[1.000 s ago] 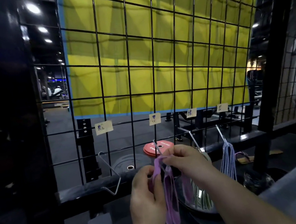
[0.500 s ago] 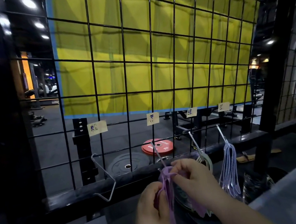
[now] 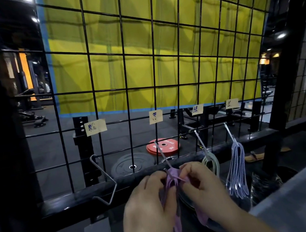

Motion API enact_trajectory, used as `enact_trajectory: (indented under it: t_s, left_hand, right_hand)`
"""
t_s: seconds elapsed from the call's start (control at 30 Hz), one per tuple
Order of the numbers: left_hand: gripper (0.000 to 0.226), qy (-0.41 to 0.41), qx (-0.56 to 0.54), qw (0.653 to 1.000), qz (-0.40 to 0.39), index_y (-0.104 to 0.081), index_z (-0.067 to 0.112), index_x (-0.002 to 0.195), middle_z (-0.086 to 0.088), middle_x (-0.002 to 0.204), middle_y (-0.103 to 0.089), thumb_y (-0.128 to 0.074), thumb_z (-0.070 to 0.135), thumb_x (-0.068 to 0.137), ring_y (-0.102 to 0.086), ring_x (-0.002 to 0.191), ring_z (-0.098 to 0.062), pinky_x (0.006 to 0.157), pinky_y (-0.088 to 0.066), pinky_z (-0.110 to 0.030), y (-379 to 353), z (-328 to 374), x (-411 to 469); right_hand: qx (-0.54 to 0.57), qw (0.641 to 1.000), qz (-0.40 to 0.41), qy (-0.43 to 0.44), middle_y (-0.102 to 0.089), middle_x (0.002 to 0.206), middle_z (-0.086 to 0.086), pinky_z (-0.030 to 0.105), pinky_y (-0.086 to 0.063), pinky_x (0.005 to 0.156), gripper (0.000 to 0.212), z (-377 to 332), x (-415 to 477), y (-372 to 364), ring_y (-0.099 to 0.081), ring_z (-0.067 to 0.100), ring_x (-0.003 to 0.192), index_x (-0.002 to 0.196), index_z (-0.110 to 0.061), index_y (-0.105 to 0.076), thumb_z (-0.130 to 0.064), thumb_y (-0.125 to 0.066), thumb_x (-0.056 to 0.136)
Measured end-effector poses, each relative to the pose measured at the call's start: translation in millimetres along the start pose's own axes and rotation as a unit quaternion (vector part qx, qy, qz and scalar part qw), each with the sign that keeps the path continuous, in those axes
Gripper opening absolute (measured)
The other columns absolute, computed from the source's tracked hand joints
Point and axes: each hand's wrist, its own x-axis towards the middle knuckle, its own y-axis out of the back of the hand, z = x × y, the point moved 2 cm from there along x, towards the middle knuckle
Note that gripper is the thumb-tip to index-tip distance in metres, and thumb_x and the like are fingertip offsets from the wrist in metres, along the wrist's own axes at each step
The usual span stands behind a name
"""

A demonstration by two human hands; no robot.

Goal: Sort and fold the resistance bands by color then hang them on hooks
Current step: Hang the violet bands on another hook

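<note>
Left hand [image 3: 148,204] and right hand [image 3: 202,187] both pinch the purple bands [image 3: 172,174] at the tip of the second hook [image 3: 163,154] on the wire grid [image 3: 126,80]. The left hook [image 3: 106,180] is bare. Green bands [image 3: 211,161] and pale blue bands [image 3: 237,169] hang further right. The paper labels [image 3: 155,116] carry handwriting, unreadable. A red weight plate [image 3: 163,146] lies behind the grid.

Along the wire grid [image 3: 88,54] four hooks [image 3: 106,180] sit in a row, a paper label [image 3: 95,127] above each. One bunch of bands [image 3: 212,163] hangs on the third hook [image 3: 200,140], and a further bunch [image 3: 237,171] hangs on the fourth hook [image 3: 229,133]. Before the second hook [image 3: 162,154], the left hand [image 3: 148,204] and right hand [image 3: 202,185] hold a third bunch [image 3: 172,175] between them.
</note>
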Motion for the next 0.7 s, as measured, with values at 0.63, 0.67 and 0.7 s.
enact_trajectory:
  t_s: [0.63,0.67,0.7]
  left_hand:
    - [0.019,0.271,-0.403,0.872,-0.067,-0.074,0.024,0.078,0.0,0.082,-0.073,-0.06,0.022,0.092,-0.069,0.079,-0.018,0.073,-0.054,-0.034,-5.3,3.6,22.8]
    - [0.019,0.279,-0.421,0.86,-0.073,-0.074,0.023,0.079,-0.003,0.081,-0.072,-0.06,0.022,0.092,-0.068,0.078,-0.021,0.072,-0.055,-0.036,-5.7,2.4,22.7]
    - [0.02,0.286,-0.427,0.854,-0.075,-0.074,0.022,0.079,-0.003,0.079,-0.071,-0.059,0.021,0.092,-0.066,0.073,-0.02,0.068,-0.054,-0.033,-5.4,2.0,22.5]
  right_hand:
    - [0.208,0.934,-0.105,-0.272,-0.072,0.103,0.007,0.046,-0.051,0.097,0.052,-10.0,4.2,-20.1,-0.067,0.027,0.101,0.105,-0.018,-0.067,-0.06,-0.038,0.095]
    - [0.222,0.927,-0.103,-0.284,-0.072,0.104,0.009,0.046,-0.05,0.098,0.053,-10.2,4.1,-20.6,-0.066,0.03,0.102,0.104,-0.017,-0.069,-0.058,-0.036,0.097]
    - [0.24,0.919,-0.097,-0.297,-0.072,0.104,0.012,0.046,-0.049,0.099,0.054,-10.1,4.0,-20.2,-0.066,0.032,0.104,0.103,-0.015,-0.07,-0.055,-0.034,0.099]
